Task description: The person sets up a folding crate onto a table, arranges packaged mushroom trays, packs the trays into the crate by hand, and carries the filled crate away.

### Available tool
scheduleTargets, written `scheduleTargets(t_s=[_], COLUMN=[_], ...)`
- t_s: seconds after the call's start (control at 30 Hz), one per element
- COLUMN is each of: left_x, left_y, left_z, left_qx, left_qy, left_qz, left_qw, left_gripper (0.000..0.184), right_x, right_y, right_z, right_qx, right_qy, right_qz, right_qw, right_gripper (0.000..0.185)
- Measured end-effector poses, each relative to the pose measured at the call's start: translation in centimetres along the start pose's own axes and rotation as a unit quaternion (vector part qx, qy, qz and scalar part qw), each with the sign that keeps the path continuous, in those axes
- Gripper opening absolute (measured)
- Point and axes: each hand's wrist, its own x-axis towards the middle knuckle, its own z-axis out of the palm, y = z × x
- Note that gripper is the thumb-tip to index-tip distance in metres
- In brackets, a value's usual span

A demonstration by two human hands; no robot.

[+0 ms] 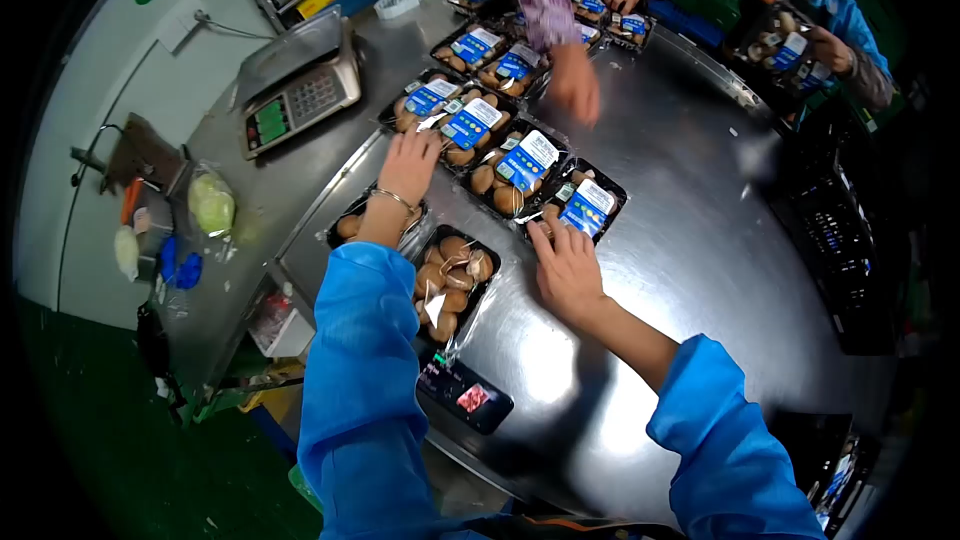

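My left hand (408, 172), with a bracelet at its wrist, reaches to the near edge of a film-wrapped mushroom pack (430, 100) with a blue and white label. Its fingers lie forward, close to a small white scrap at the film. My right hand (568, 275) rests its outstretched fingers on the near edge of another labelled mushroom pack (585, 205). Between them sits a further labelled mushroom pack (515, 170). Nearer to me is a mushroom pack (453, 285) with no blue label showing; one more pack (348, 227) is partly hidden beneath my left forearm.
A phone (465, 395) lies near the table's front edge. A weighing scale (300, 90) stands at the left, with a bagged green item (211, 202) below it. Across the table a co-worker's hand (575, 85) reaches in; another person holds a mushroom pack (785, 48). Black crates (825, 230) stand right.
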Motion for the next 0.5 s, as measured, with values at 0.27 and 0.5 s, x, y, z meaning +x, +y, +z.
scheduleTargets(t_s=[0.27,0.5], left_x=[2.1,1.7], left_y=[-3.3,-2.1], left_z=[7.3,5.4], left_qx=[-0.127,-0.168], left_qy=[-0.054,0.009], left_qz=[-0.032,-0.027], left_qw=[0.99,0.985], left_gripper=[0.034,0.023], right_x=[4.3,3.2], right_y=[2.4,3.4], right_z=[6.2,5.0], right_qx=[-0.044,0.047], right_qy=[-0.016,-0.049], right_qz=[-0.027,-0.061], right_qw=[0.999,0.996], right_gripper=[0.035,0.013])
